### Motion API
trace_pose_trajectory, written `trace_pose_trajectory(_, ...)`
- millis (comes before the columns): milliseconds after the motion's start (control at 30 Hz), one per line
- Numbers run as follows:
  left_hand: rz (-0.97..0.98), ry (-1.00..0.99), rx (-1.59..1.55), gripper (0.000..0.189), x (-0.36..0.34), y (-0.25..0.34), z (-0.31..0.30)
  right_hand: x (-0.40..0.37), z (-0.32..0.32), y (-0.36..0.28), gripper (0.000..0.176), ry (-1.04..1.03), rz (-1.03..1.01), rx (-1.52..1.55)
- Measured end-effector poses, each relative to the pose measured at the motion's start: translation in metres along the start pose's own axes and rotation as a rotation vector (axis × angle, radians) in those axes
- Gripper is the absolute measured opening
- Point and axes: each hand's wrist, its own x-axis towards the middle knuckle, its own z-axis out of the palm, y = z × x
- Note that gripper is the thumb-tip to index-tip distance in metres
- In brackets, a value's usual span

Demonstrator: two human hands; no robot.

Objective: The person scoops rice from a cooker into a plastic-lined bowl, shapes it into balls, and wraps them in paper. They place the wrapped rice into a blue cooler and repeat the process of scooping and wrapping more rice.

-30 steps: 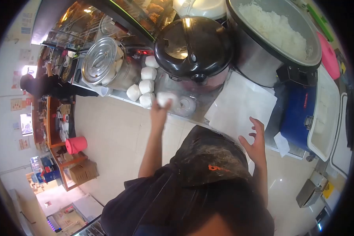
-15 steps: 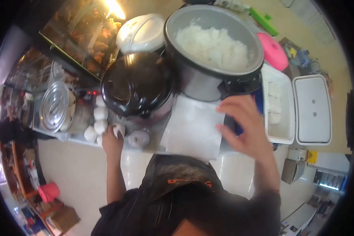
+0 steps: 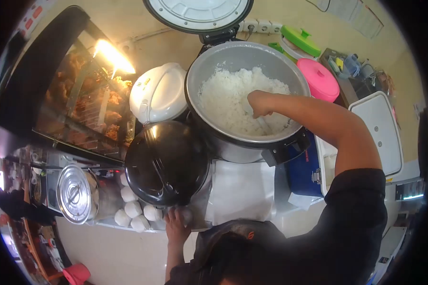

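Now right hand (image 3: 260, 103) clasps paddle (image 3: 265, 124) in rice (image 3: 223, 99)

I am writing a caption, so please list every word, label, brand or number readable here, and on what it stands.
No text can be read here.
Orange mark on the black cap: too small and blurred.
Sheets on the wall: blurred, unreadable.

- Dark cap (image 3: 233, 240), its crown dusty and scuffed, with a small orange mark (image 3: 250, 234) on it.
- Black short-sleeved top; the right sleeve (image 3: 359, 199) ends near the elbow.
- Left grip (image 3: 177, 224) and right grip (image 3: 257, 102) bare, forearms uncovered.
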Motion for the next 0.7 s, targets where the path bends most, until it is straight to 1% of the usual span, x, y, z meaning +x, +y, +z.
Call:
trace_pose_trajectory(33,-0.056,-0.018,0.019,0.080,0.001,0.009,-0.007,0.009,0.005,0.002,0.023,-0.022,-0.034,-0.023)
trace_pose_trajectory(100,-0.092,-0.060,-0.042,0.082,0.007,0.016,-0.015,0.018,0.015,0.007,0.018,-0.015,-0.055,0.003)
trace_pose_trajectory(167,-0.126,-0.102,-0.067,0.081,0.010,0.022,-0.025,0.013,0.014,0.005,0.012,0.027,-0.034,0.099)
trace_pose_trajectory(233,-0.141,-0.134,-0.061,0.078,0.018,0.030,-0.033,0.023,0.026,0.010,0.024,0.002,0.003,0.082)
trace_pose_trajectory(267,-0.111,-0.145,-0.081,0.075,0.017,0.024,-0.026,0.026,0.031,0.013,0.030,-0.010,0.023,0.068)
trace_pose_trajectory(300,-0.081,-0.152,-0.100,0.073,0.018,0.012,-0.015,0.023,0.030,0.013,0.038,0.073,0.095,0.066)
trace_pose_trajectory(367,-0.096,-0.192,-0.134,0.068,0.019,0.006,-0.015,0.008,0.011,0.013,0.057,0.241,0.227,0.048)
trace_pose_trajectory(433,-0.084,-0.195,-0.167,0.066,0.019,0.003,-0.018,0.001,-0.016,0.030,0.068,0.275,0.041,-0.054)
trace_pose_trajectory(500,-0.088,-0.197,-0.185,0.061,0.026,0.017,-0.036,-0.001,-0.035,0.041,0.051,0.423,0.016,-0.022)
trace_pose_trajectory(600,-0.195,-0.243,-0.470,0.057,0.029,0.013,-0.047,0.003,-0.062,0.053,0.041,0.472,0.002,0.068)
trace_pose_trajectory(633,-0.275,-0.195,-0.585,0.053,0.027,0.017,-0.052,0.010,-0.061,0.055,0.039,0.484,0.039,0.098)
trace_pose_trajectory(700,-0.311,-0.203,-0.575,0.051,0.027,0.018,-0.057,0.026,-0.056,0.058,0.036,0.502,0.112,0.157)
